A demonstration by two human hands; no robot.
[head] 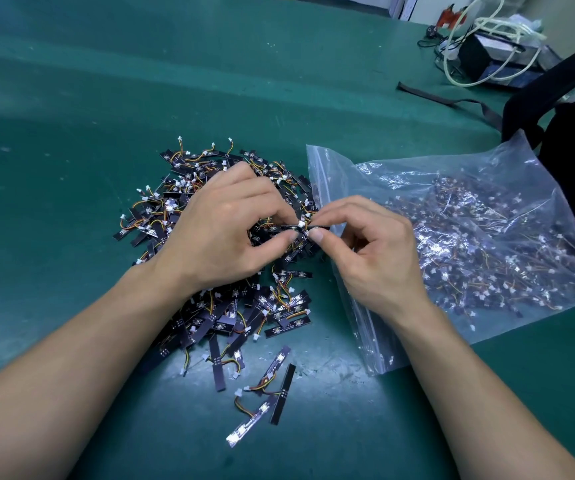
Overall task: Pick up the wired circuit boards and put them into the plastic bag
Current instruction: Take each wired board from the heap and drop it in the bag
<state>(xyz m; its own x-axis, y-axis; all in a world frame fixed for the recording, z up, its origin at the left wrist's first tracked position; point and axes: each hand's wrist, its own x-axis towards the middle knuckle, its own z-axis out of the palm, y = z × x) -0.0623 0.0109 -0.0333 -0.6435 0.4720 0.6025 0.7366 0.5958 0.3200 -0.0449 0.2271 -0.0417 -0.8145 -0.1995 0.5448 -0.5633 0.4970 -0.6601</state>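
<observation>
A heap of small black wired circuit boards [230, 313] with orange-yellow wires and white plugs lies on the green table mat [71, 133]. A clear zip plastic bag [469, 237] lies to its right, holding many such boards, its open mouth facing the heap. My left hand [223, 226] hovers over the heap and pinches a board [299, 227] between thumb and fingers. My right hand [369, 247] lies over the bag's mouth and pinches the same small bunch of boards from the other side. A few loose boards [268, 393] lie nearer to me.
A black bag with straps [563, 109] stands at the right edge, behind the plastic bag. At the far right back sit a dark box [486, 57] and coiled white cable [466, 39]. A dark strap [452, 98] lies on the mat.
</observation>
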